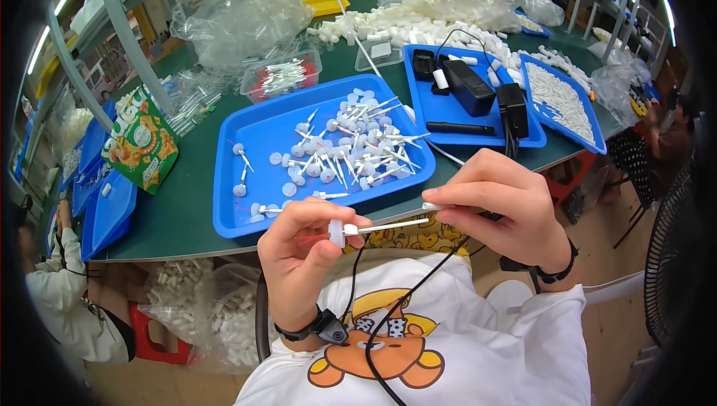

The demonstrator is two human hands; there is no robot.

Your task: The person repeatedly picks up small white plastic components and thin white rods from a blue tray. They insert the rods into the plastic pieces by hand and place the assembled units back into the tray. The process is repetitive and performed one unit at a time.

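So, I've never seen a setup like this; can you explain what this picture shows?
There's no machine here: these are a person's bare hands, seen from a wide fisheye camera worn on the head, which bends straight edges. The left hand holds a white stemmed piece with a round disc; the right hand pinches a small white piece near the stem's tip. On the green table, a blue tray holds many similar stemmed pieces, and a heap of small white parts lies farther back.

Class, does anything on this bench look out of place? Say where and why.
Yes: the green food packet left of the large blue tray looks odd, since the tray holds small white parts, not food.
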